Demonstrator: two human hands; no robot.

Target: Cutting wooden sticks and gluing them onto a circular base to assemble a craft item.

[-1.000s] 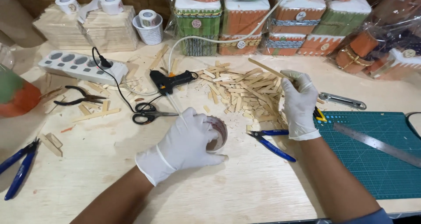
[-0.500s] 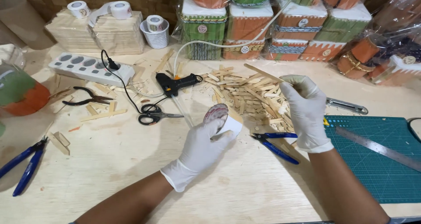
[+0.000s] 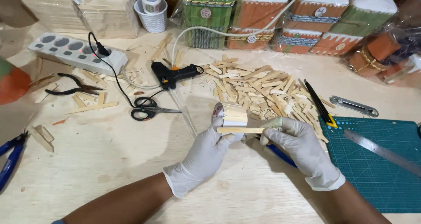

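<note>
My left hand [image 3: 206,156], in a white glove, grips a small round container [image 3: 229,115] partly clad in flat wooden sticks, lifted above the table. My right hand [image 3: 302,147], also gloved, pinches one wooden stick [image 3: 241,130] and presses it sideways against the container's near side. Just behind both hands lies a loose pile of short wooden sticks [image 3: 263,90]. Blue-handled pliers [image 3: 280,156] lie on the table under my right hand, mostly hidden.
A black glue gun [image 3: 173,74], scissors [image 3: 147,110] and a power strip [image 3: 74,52] lie to the left. A green cutting mat [image 3: 372,162] with a steel ruler [image 3: 381,151] is at right; a yellow-black knife [image 3: 320,103] is near it. Decorated boxes [image 3: 263,13] line the back.
My left hand lifted the container off the table and turned it on its side. My right hand came down from the stick pile with one stick and laid it against the container.
</note>
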